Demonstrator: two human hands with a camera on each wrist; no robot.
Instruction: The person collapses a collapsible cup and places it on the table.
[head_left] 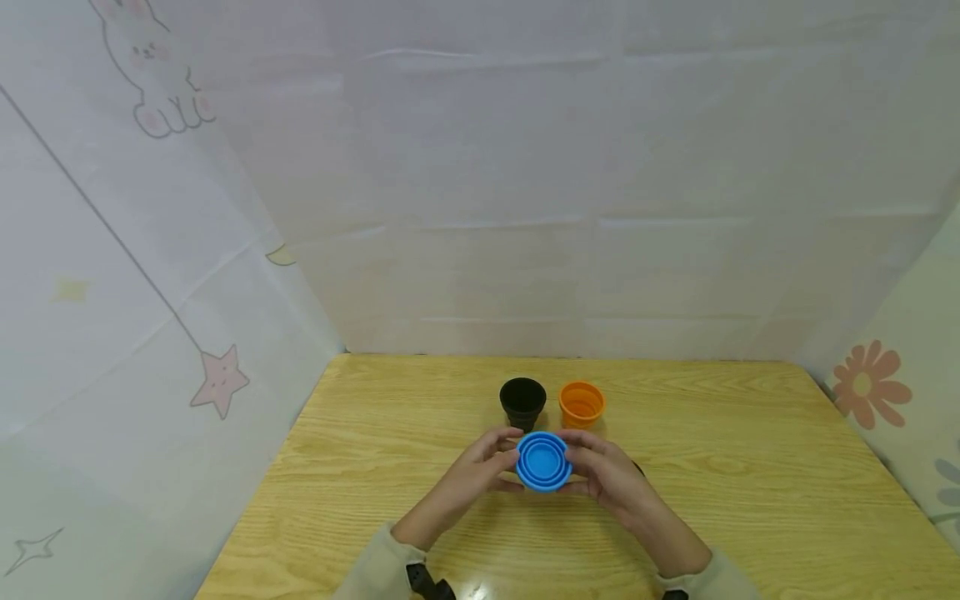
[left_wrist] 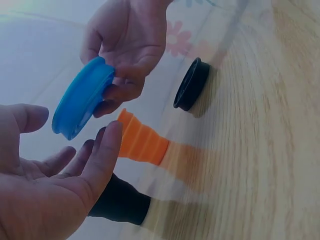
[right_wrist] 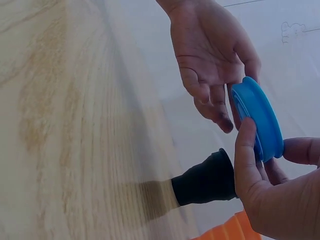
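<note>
Blue cup (head_left: 543,461), collapsed into a flat disc of nested rings, raised over the wood-grained surface (head_left: 360,475), between left hand (head_left: 487,462) at 9 o'clock and right hand (head_left: 609,475) at 3 o'clock, ringed mouth turned up toward the head camera.

From the left, with clock readings taken from the blue cup: pale cloth (head_left: 480,208) behind everything, printed with a rabbit (head_left: 153,67) between 10 and 11 o'clock and a pink star (head_left: 221,382) between 9 and 10. Beige sleeve (head_left: 378,567) at 8 o'clock. On the left hand, fingers spread, with thumb and fingertips on either side of the near rim; in the left wrist view, a slim gap between thumb and rim; elsewhere, impossible to tell about contact. At 11 o'clock, a tall black cup (head_left: 522,402), upright on the surface, mouth up, stepped sides narrowing toward the base. At 1 o'clock, an orange cup (head_left: 582,405), also upright, ribbed, near the tall black cup but apart from it. On the right hand, a pinch on the blue cup's rim between thumb and fingers. At 3 o'clock, a flat black cup (left_wrist: 192,85) resting on the surface, mostly hidden behind the right hand in the head view. Second sleeve (head_left: 712,579) at 4 o'clock. Farthest right, a red flower (head_left: 872,383) between 2 and 3 o'clock.
</note>
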